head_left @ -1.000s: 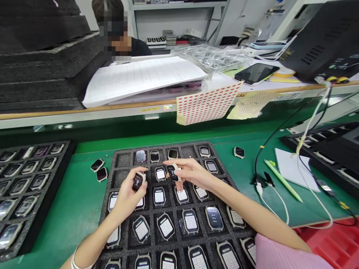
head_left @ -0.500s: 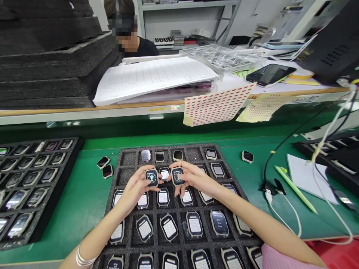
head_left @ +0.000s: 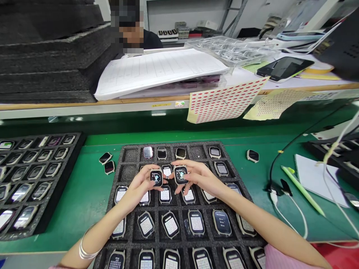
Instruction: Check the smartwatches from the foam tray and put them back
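Partly behind thumbs (head_left: 193,177), two watches (head_left: 180,174)

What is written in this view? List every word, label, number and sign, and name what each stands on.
No words or numbers are legible.
Rows of red arrows: hanging sheet.
Watch in the left hand, watch in the right hand: screen text too small.
Watches in the foam tray: screen text too small.
Yellow label on the shelf edge: too blurred.
Printed papers: too faint.
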The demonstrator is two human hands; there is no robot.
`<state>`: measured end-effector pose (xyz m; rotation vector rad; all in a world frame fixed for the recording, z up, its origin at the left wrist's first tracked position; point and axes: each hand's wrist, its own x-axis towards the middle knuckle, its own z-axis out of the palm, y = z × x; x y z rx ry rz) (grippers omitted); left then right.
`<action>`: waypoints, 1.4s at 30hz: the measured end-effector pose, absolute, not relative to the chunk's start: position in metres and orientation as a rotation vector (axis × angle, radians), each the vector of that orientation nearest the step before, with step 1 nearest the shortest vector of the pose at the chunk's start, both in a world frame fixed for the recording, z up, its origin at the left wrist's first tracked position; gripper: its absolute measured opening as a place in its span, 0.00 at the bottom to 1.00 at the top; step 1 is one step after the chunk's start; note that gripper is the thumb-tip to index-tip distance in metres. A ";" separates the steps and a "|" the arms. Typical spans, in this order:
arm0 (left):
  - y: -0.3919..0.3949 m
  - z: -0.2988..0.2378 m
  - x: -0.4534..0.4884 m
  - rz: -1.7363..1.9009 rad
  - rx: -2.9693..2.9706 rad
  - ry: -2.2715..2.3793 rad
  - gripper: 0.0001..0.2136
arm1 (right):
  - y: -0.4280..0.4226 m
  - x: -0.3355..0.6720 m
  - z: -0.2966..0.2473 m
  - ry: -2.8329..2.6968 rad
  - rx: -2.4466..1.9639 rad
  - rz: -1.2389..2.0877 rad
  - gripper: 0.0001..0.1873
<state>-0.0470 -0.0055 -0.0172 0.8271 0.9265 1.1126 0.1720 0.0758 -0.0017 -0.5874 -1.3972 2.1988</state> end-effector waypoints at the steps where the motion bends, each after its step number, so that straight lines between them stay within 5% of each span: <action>1: -0.006 -0.018 -0.047 1.111 0.835 0.924 0.16 | 0.076 0.172 -0.002 -1.400 -0.591 2.199 0.21; 11: -0.004 -0.019 -0.047 1.100 0.891 0.928 0.15 | 0.073 0.171 -0.001 -1.535 -0.621 2.095 0.19; 19: -0.003 -0.018 -0.048 1.136 0.911 0.925 0.15 | 0.083 0.189 0.011 -1.966 -0.610 2.020 0.31; 28: 0.002 -0.012 -0.047 1.166 0.929 0.914 0.13 | 0.155 0.230 -0.002 -2.583 -0.958 0.552 0.22; 34: 0.002 -0.013 -0.048 1.178 0.940 0.925 0.12 | 0.165 0.234 -0.016 -2.655 -0.998 0.323 0.28; 42: 0.001 -0.012 -0.045 1.182 0.951 0.949 0.14 | 0.152 0.199 -0.006 -2.759 -0.855 0.409 0.16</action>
